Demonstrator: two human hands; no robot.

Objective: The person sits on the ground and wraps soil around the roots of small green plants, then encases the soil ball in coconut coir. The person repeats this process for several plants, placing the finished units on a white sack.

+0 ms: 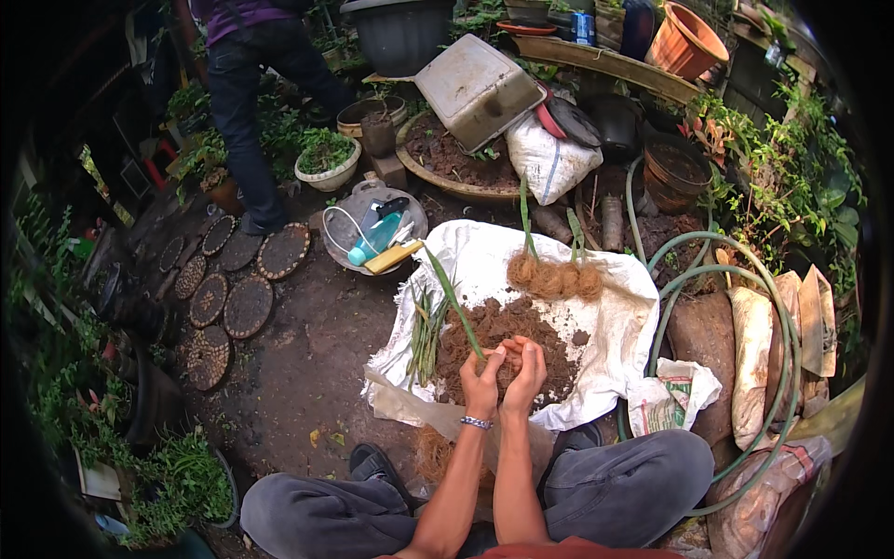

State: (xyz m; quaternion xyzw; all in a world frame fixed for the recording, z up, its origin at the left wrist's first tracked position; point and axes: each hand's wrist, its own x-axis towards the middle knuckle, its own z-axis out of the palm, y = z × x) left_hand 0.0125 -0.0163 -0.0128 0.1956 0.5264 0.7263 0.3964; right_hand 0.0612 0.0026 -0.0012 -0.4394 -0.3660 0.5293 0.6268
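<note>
My left hand (480, 377) and my right hand (524, 374) are cupped together over a heap of dark soil and brown fiber (552, 349) on a white woven sack (621, 307). A long green leaf cutting (450, 297) rises from between the thumb and fingers of my left hand. What lies inside the cupped palms is mostly hidden; the right fingers are curled beside the left. Left of the heap lies a bundle of narrow green leaves (424, 339). Several fiber balls (555, 278) stand in a row at the sack's far side, some with upright leaves.
A grey basin (335, 244) holding a teal bottle (375, 239) stands beyond the sack. At right a green hose (793, 349) coils over logs. Round stepping stones (248, 307) lie at left, where another person (241, 119) stands. Brown fiber (434, 454) lies between my legs.
</note>
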